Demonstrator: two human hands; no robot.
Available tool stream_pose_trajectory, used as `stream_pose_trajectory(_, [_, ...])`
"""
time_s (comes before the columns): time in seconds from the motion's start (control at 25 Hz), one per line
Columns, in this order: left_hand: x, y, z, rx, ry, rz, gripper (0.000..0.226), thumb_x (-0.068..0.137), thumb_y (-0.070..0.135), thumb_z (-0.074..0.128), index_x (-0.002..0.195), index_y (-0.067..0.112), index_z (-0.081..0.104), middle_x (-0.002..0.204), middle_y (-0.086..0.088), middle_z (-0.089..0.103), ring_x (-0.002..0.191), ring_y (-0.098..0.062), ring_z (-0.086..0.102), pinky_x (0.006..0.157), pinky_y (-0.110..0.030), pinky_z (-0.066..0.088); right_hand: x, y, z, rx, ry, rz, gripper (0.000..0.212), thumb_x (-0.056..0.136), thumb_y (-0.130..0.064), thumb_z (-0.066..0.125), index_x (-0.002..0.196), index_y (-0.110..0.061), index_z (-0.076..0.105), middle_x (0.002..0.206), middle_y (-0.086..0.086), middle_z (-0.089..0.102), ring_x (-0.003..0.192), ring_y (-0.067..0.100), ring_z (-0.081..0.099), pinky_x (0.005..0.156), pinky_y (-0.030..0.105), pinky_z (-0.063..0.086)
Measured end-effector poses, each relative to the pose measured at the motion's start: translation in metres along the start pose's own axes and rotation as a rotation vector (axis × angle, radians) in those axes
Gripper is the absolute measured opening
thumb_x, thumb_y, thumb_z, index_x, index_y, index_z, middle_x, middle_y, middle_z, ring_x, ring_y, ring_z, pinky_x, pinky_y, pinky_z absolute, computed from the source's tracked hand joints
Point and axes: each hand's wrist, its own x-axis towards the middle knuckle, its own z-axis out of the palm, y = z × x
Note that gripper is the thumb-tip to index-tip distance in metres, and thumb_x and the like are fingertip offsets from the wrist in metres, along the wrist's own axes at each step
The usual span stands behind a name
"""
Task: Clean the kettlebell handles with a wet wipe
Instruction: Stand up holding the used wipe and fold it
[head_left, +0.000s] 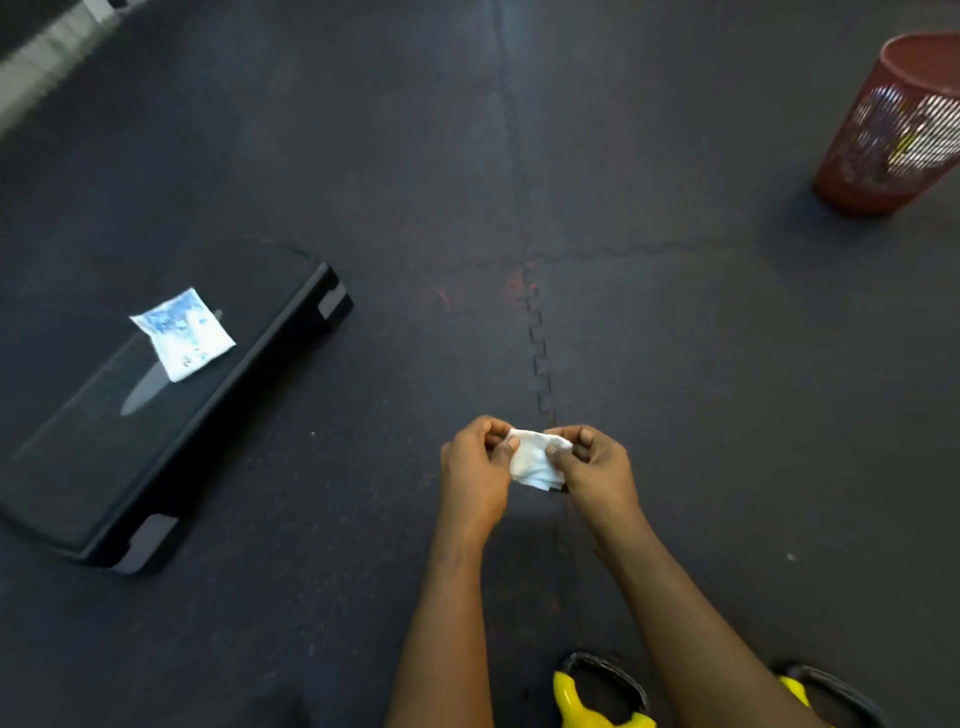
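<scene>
**Wipe being readied, handles not yet touched**

Holding a small white wet wipe (535, 460), crumpled and partly folded, in the air over the dark floor (727, 364), out in front of the body. Pinching it from both sides: at its left edge between thumb and curled fingers of the left hand (475, 467), at its right edge between thumb and curled fingers of the right hand (597, 467).

Judging by that grip: at the step of opening out or refolding the wipe, with no wiping begun. Next, most likely, bringing it down and back toward the first kettlebell (569, 696), low between the forearms, or the second kettlebell (795, 691), just beyond the right forearm. Calling for a one-handed hold on the wipe, wrapping it round a handle, and perhaps steadying the bell with the free hand.

Further out, on the left: a black step platform (130, 457) with a blue and white packet (183, 335) lying on top, probably the pack of wipes. Far right: a red mesh bin (883, 171) with something inside.

Hard to make out: both kettlebells, cut off by the bottom edge and partly covered by the arms, showing only dark handle loops and patches of yellow. Impossible to tell whether either handle is dirty or already damp. Print on the packet too blurred to read.
</scene>
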Motion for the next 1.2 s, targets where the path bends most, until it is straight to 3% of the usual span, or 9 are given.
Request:
stream_pose_trajectory(0.08, [-0.014,0.061,-0.041,0.014,-0.028,-0.001,0.006,0.087,0.010,0.065,0.087,0.015,0.068,0.075,0.001,0.069,0.067,-0.007,0.062,0.060,-0.016,0.048,-0.026,-0.069,-0.007,-0.008,-0.025,0.007,0.014,0.087,0.002,0.059,0.091,-0.007,0.069,0.084,0.011,0.074,0.081,0.028,0.072,0.069,0.039,0.059])
stream_pose_trajectory(0.4, [-0.086,0.329,-0.208,0.121,-0.057,0.116,0.008,0.087,0.008,0.062,0.087,0.015,0.067,0.076,0.002,0.068,0.069,-0.008,0.062,0.059,-0.006,0.041,-0.148,-0.365,-0.028,-0.049,-0.104,-0.055,0.017,0.083,0.005,0.058,0.089,-0.006,0.069,0.085,0.015,0.074,0.077,0.023,0.069,0.072,0.043,0.057])
stream_pose_trajectory(0.6, [-0.129,0.446,-0.278,0.137,-0.030,0.181,0.008,0.087,0.009,0.062,0.086,0.016,0.065,0.076,0.003,0.067,0.070,-0.012,0.063,0.059,-0.007,0.040,-0.210,-0.500,-0.043,-0.056,-0.122,-0.111,0.019,0.083,0.005,0.057,0.090,-0.007,0.070,0.086,0.014,0.074,0.079,0.023,0.070,0.074,0.042,0.057])
stream_pose_trajectory(0.92, [-0.122,0.516,-0.338,0.117,0.009,0.251,0.008,0.088,0.008,0.060,0.092,0.013,0.064,0.080,0.000,0.067,0.071,-0.012,0.060,0.058,-0.005,0.038,-0.224,-0.596,-0.024,-0.079,-0.122,-0.198,0.021,0.082,0.001,0.056,0.086,-0.013,0.070,0.084,0.007,0.074,0.079,0.021,0.070,0.072,0.040,0.058])
stream_pose_trajectory(1.2, [-0.019,0.533,-0.344,0.105,-0.166,0.353,0.006,0.091,0.009,0.058,0.092,0.013,0.063,0.083,-0.002,0.067,0.070,-0.008,0.058,0.057,-0.006,0.039,-0.166,-0.630,0.003,-0.089,0.059,-0.182,0.025,0.079,0.004,0.052,0.081,-0.013,0.070,0.080,0.006,0.074,0.077,0.023,0.071,0.069,0.040,0.058])
